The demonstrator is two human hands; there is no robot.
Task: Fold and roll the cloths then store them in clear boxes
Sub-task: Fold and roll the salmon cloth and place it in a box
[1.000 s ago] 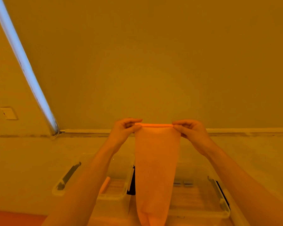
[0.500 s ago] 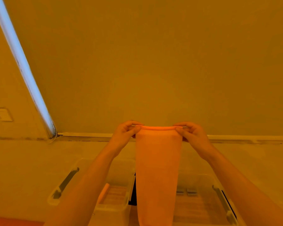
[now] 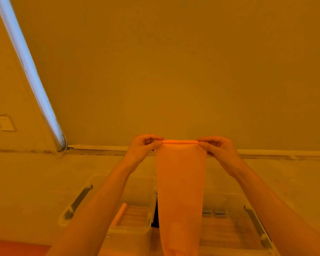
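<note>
Cloth (image 3: 180, 191) top edge rolled tighter than before; corners pinched by left hand (image 3: 143, 147) and right hand (image 3: 219, 151), above clear boxes (image 3: 135, 217).

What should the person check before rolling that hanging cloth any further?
1. Left hand pinches the rolled top edge: ok.
2. Right hand pinches the other end: ok.
3. Roll level between both hands: ok, it runs about straight across.
4. Orange cloth hangs flat, without twists: ok as far as visible; its bottom end leaves the frame, so cannot tell there.
5. Left clear box is open with room: ok, one rolled cloth lies inside.
6. Right clear box open: ok; whether it holds cloths, cannot tell.
</note>
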